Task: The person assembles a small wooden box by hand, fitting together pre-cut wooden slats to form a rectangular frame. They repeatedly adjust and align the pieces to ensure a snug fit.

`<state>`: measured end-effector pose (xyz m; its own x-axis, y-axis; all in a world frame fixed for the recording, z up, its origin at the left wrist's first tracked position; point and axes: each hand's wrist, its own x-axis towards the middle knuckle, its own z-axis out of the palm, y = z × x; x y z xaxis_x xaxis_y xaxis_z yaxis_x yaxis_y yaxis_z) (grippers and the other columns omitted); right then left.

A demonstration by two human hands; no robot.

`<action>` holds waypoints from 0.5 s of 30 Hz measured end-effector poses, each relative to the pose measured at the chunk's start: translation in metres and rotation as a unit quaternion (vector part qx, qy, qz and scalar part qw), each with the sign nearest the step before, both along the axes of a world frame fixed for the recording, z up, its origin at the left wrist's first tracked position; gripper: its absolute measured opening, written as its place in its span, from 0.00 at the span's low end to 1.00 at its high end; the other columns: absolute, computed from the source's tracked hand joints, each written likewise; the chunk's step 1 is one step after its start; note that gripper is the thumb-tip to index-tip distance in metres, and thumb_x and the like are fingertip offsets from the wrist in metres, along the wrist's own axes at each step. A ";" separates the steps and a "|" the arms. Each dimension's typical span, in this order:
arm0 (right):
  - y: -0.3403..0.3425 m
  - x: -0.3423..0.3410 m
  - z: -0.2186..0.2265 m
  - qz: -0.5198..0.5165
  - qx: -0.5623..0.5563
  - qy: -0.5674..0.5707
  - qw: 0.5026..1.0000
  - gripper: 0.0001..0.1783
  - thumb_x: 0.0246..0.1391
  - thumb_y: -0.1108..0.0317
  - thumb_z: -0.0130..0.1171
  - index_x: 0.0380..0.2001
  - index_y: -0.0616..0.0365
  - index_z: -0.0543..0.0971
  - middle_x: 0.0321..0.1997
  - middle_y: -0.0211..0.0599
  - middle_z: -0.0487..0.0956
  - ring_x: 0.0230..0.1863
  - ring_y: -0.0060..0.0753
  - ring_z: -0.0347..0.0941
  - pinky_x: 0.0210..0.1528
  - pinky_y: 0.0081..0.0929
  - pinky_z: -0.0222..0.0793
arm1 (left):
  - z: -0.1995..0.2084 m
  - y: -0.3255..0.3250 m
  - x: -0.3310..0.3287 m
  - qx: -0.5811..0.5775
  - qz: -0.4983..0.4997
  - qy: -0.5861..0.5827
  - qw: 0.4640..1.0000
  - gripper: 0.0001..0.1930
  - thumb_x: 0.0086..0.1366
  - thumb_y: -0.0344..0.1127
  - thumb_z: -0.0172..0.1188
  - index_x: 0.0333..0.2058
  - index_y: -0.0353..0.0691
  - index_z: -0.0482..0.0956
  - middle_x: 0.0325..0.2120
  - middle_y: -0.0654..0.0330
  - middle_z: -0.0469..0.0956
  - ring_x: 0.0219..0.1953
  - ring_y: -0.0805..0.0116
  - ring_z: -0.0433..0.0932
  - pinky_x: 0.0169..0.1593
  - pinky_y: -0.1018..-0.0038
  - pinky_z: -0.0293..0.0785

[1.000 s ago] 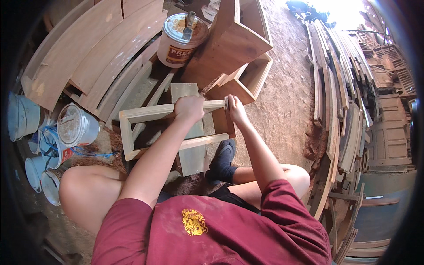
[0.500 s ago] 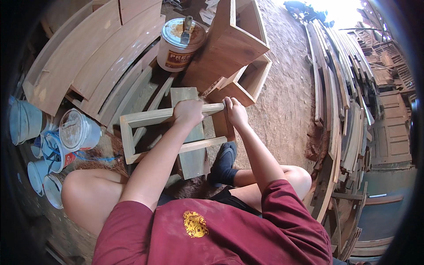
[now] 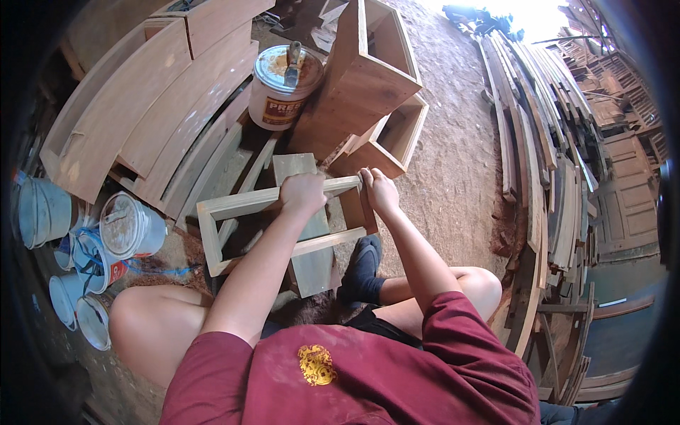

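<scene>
A rectangular open frame of pale wood boards (image 3: 234, 206) lies before me across a short grey-brown plank (image 3: 312, 273). My left hand (image 3: 303, 193) is closed over the frame's far rail, right of its middle. Whether anything else is inside that fist is hidden. At the frame's right end, my right hand (image 3: 380, 190) grips the far corner, with thumb and fingers bent around the board's edge. My shod left or right foot (image 3: 362, 265), in a dark shoe, rests beside the frame's near right corner.
Two wooden boxes (image 3: 347, 92) stand ahead, beside a white lidded bucket (image 3: 282, 99) with a scraper (image 3: 292, 64) on top. Large curved-looking panels (image 3: 134, 92) lean at left, above several pails (image 3: 131, 223). Stacked planks (image 3: 528, 156) line the right side.
The whole view has shifted slightly, so the buckets and boxes sit lower in it. Both hands keep about the same places on the frame.
</scene>
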<state>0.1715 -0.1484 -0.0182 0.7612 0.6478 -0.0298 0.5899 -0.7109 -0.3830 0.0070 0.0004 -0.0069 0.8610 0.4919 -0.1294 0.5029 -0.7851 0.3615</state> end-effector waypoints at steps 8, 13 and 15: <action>-0.016 -0.010 0.003 0.017 -0.045 -0.038 0.998 0.26 0.67 0.42 0.44 0.37 0.55 0.76 0.37 0.57 0.81 0.43 0.63 0.77 0.45 0.54 0.71 | 0.011 0.000 -0.005 -0.004 0.014 0.021 1.000 0.16 0.56 0.48 0.66 0.39 0.48 0.84 0.36 0.58 0.86 0.42 0.60 0.85 0.43 0.62 0.80; -0.013 -0.010 0.005 0.023 -0.008 -0.024 0.999 0.26 0.67 0.44 0.46 0.34 0.57 0.76 0.35 0.57 0.81 0.42 0.62 0.78 0.45 0.54 0.71 | 0.011 0.002 -0.005 0.003 -0.001 0.054 0.999 0.18 0.58 0.52 0.66 0.42 0.49 0.84 0.37 0.59 0.85 0.42 0.60 0.85 0.43 0.62 0.80; -0.036 -0.023 0.006 0.038 -0.002 -0.019 0.999 0.26 0.67 0.44 0.46 0.34 0.57 0.76 0.34 0.57 0.81 0.42 0.63 0.78 0.44 0.54 0.71 | 0.015 0.002 -0.006 0.004 -0.006 0.046 0.999 0.18 0.59 0.52 0.66 0.43 0.49 0.84 0.38 0.59 0.85 0.42 0.60 0.85 0.43 0.62 0.80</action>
